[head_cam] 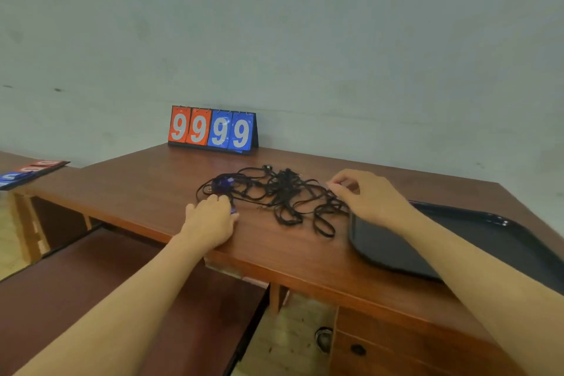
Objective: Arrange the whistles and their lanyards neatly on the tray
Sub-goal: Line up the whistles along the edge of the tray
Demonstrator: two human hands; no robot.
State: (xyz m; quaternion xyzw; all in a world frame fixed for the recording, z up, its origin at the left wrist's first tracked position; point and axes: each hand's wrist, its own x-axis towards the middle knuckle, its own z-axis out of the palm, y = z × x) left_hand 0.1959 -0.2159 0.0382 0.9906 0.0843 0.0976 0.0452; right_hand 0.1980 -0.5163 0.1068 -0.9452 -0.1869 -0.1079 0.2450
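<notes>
A person's two bare hands work at a knot of black lanyards (283, 195) heaped near the middle of a wooden desk (146, 192), with sorting barely begun. The left hand (210, 220) lies palm down at the heap's left end, its fingers curled over something blue and purple, most likely a whistle (224, 184), though blur makes it hard to say whether the hand grips it or merely rests on it. The right hand (366, 195) sits at the heap's right side, thumb and forefinger pinched together on a strand of cord. The cords are looped over one another in a loose tangle, and how many whistles are buried in it cannot be counted.

The dark tray (476, 241) waits at the desk's right front edge, just beside the tangle, and the part of it that shows holds nothing. By that evidence, no whistle or lanyard has yet been laid out: the cords need separating one by one, then each must be set neatly on the tray.

A flip scoreboard (212, 130) reading 99 in red and 99 in blue stands at the desk's back edge against the wall. A second scoreboard (30, 172) lies flat on a neighbouring surface at far left.
</notes>
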